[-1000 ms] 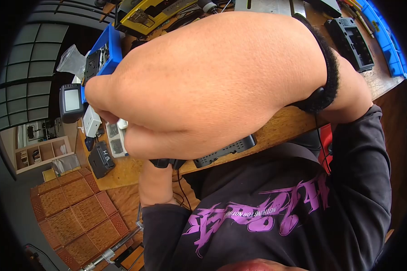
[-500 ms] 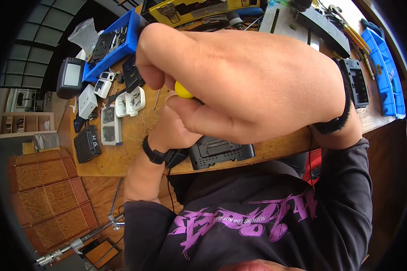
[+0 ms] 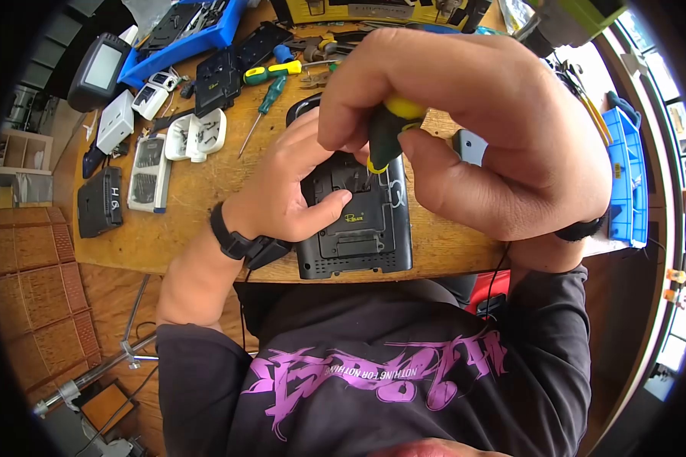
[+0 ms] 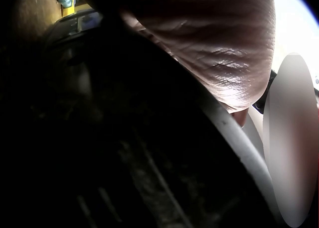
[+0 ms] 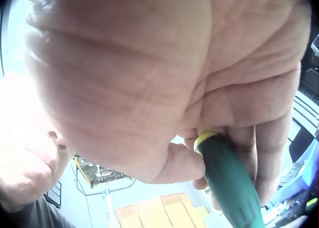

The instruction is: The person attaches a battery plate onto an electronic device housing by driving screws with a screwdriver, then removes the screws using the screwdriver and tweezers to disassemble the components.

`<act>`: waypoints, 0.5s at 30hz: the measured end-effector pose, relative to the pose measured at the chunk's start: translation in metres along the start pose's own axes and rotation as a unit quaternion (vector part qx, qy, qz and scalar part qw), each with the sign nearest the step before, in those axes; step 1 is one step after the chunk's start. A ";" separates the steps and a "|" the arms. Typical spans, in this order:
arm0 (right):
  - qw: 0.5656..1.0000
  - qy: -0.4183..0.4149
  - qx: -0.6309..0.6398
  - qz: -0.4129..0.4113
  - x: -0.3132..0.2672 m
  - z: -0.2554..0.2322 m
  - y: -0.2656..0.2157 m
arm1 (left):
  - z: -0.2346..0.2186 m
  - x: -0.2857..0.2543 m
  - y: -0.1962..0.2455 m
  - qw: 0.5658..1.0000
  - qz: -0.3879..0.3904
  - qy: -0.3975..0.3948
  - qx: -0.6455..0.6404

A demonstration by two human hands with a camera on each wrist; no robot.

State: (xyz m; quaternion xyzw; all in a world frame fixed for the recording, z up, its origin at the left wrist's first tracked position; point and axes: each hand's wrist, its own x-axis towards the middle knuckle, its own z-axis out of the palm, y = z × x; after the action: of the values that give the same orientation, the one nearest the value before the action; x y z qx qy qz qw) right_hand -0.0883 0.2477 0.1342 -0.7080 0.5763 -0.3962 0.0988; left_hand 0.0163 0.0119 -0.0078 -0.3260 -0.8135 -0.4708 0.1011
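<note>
A black device [image 3: 351, 263] lies at the table's front edge, its panelled back facing up. The left hand [image 3: 286, 183] rests on its left side, thumb stretched across the panel, other fingertips partly hidden behind the right hand. Its palm [image 4: 224, 48] shows in the left wrist view, above a dark, unclear area. Over the device, the right hand [image 3: 503, 145] grips a green-and-yellow screwdriver [image 3: 386, 137] between thumb and fingers, pointing down at the panel; the tip's contact is unclear. In the right wrist view, the handle [image 5: 229, 183] emerges beneath the palm [image 5: 144, 73].
Left on the table [image 3: 198, 228] are a white tray of small parts [image 3: 198, 135], a clear-lidded case [image 3: 149, 174] and a black box [image 3: 99, 202]. Two other screwdrivers, one green [image 3: 263, 105], lie behind the left hand. Blue bins [image 3: 225, 30] [image 3: 625, 183] stand back left and right.
The right hand has moved away from the head camera and toward the device, still gripping the screwdriver. The head view has shifted, revealing more of the device and left hand.
</note>
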 end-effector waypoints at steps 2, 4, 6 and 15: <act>1.000 0.010 -0.013 0.000 0.002 0.004 0.000 | -0.001 0.003 -0.001 1.000 0.009 0.001 0.003; 0.998 0.017 -0.009 0.060 -0.001 0.013 -0.002 | -0.003 0.001 -0.003 1.000 0.018 0.001 0.006; 0.995 0.014 0.003 0.102 -0.001 0.020 -0.008 | -0.004 -0.003 -0.005 0.999 -0.008 -0.033 -0.031; 0.994 0.022 -0.003 0.103 -0.002 0.020 -0.002 | 0.012 -0.008 -0.006 0.954 -0.061 0.178 -0.233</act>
State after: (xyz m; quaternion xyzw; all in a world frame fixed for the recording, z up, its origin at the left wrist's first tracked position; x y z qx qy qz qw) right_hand -0.0733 0.2436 0.1216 -0.6365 0.6492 -0.3976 0.1238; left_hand 0.0202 0.0163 -0.0223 -0.2016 -0.6680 -0.7032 0.1364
